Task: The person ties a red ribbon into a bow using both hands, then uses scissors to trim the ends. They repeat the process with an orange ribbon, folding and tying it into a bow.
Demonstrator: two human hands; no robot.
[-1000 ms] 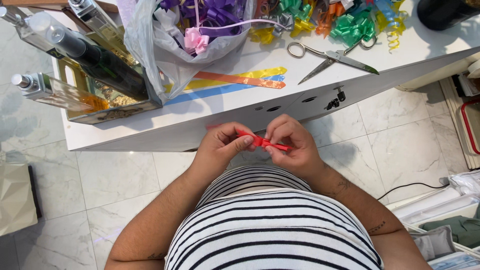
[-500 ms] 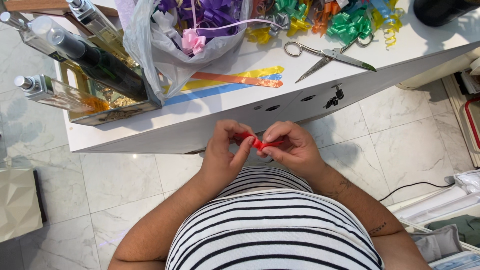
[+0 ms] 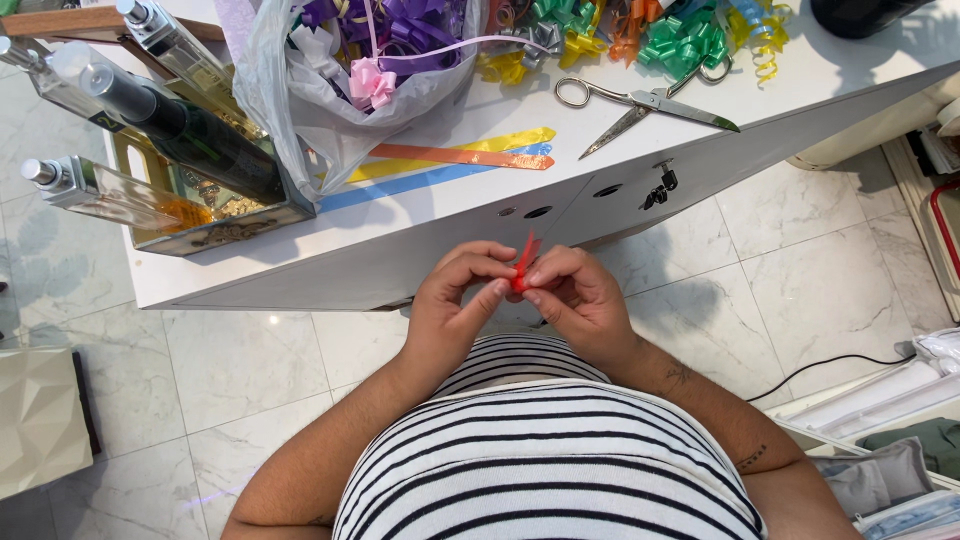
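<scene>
In front of my striped shirt, both hands pinch a small piece of red ribbon. My left hand grips it from the left with thumb and forefinger. My right hand grips it from the right, fingertips meeting those of the left. The ribbon's tip sticks up between the fingers; the remainder is hidden by them. Both hands hover just below the front edge of the white table.
On the table lie orange, yellow and blue ribbon strips, scissors, a clear plastic bag of ribbon bows, curled ribbons and a tray with bottles. A beige box and a cable are on the tiled floor.
The red ribbon lay stretched sideways between my hands; now it is folded short and points upward, and my fingertips have drawn closer together.
</scene>
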